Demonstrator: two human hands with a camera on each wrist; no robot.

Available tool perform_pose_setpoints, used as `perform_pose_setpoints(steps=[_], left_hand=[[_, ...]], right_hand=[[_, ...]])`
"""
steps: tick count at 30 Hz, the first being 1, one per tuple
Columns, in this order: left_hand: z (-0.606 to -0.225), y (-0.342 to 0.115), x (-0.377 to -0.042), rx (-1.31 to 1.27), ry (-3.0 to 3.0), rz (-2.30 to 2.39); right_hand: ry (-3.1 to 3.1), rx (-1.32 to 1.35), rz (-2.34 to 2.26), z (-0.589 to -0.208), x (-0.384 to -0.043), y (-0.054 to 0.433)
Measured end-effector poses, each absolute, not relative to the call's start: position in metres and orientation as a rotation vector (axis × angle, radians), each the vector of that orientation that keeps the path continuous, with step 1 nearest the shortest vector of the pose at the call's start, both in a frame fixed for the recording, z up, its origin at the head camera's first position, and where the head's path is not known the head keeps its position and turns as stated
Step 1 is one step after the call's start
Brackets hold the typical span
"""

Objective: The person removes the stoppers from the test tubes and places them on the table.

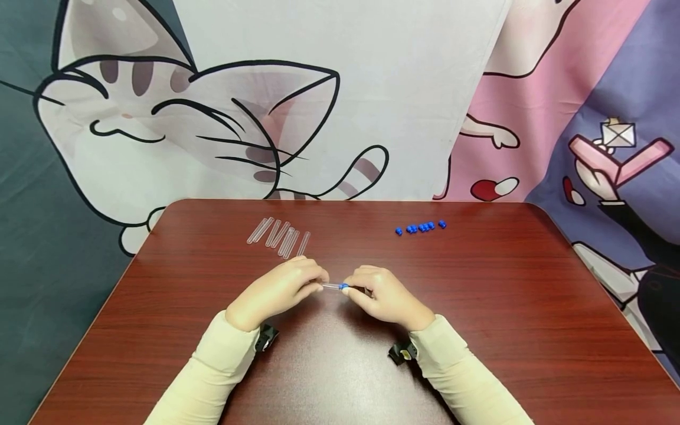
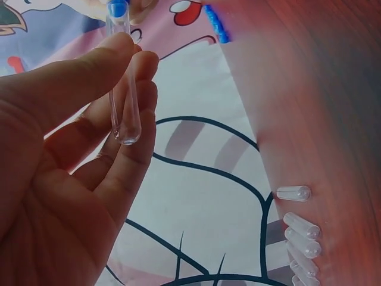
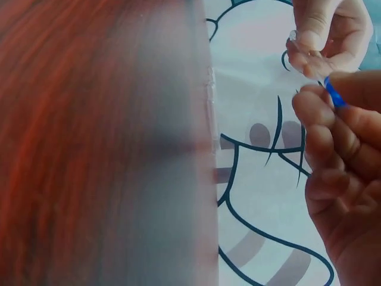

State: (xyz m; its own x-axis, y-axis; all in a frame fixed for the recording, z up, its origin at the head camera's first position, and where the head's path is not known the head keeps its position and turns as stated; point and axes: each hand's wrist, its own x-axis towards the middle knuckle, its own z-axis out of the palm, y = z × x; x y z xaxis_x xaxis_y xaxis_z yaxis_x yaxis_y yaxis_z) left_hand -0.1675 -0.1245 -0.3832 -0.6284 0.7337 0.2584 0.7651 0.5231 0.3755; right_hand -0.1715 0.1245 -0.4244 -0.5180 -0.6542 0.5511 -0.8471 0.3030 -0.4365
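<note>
My left hand (image 1: pixel 287 287) pinches a clear test tube (image 2: pixel 126 119) between thumb and fingers, its rounded end down along the fingers in the left wrist view. A blue stopper (image 3: pixel 335 92) sits at the tube's mouth, and my right hand (image 1: pixel 390 295) pinches it with thumb and forefinger. In the head view the tube lies level between both hands, close over the table, with the blue stopper at its right end. Part of the tube is hidden behind the left thumb.
Several clear test tubes (image 1: pixel 287 242) lie side by side on the brown table (image 1: pixel 478 307), beyond the left hand. Several blue stoppers (image 1: pixel 412 229) stand in a row at the back right. A curtain with cartoon cats (image 1: pixel 223 118) hangs behind the table's far edge.
</note>
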Motion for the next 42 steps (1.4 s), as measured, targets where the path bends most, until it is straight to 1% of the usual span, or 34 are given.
perform_pose_setpoints(steps=[9, 14, 18, 27, 30, 35, 42], left_hand=[[-0.3828, -0.127, -0.1672, -1.387, -2.649, -0.731], [-0.3816, -0.1287, -0.1664, -1.387, -2.646, -0.764], [-0.3807, -0.1282, -0.1661, -1.36, -2.661, -0.754], [-0.3803, -0.1265, -0.1659, -1.245, -2.695, -0.734], [-0.3803, -0.1257, -0.1657, -1.223, -2.7, -0.756], [-0.3811, -0.1253, -0.166, -1.2, -2.701, -0.785], [-0.3815, -0.1262, -0.1674, -1.208, -2.707, -0.809]], right_hand=[[-2.341, 1.46, 1.183, -0.425, -0.1742, 0.1295], [-2.381, 1.44, 1.328, -0.4251, -0.1744, 0.1305], [-2.382, 1.345, 1.391, -0.4252, -0.1729, 0.1291], [-2.427, 0.928, 1.621, -0.4253, -0.168, 0.1238], [-2.398, 0.842, 1.745, -0.4229, -0.1671, 0.1226], [-2.355, 0.806, 1.903, -0.4211, -0.1667, 0.122], [-2.33, 0.836, 1.96, -0.4232, -0.1684, 0.1231]])
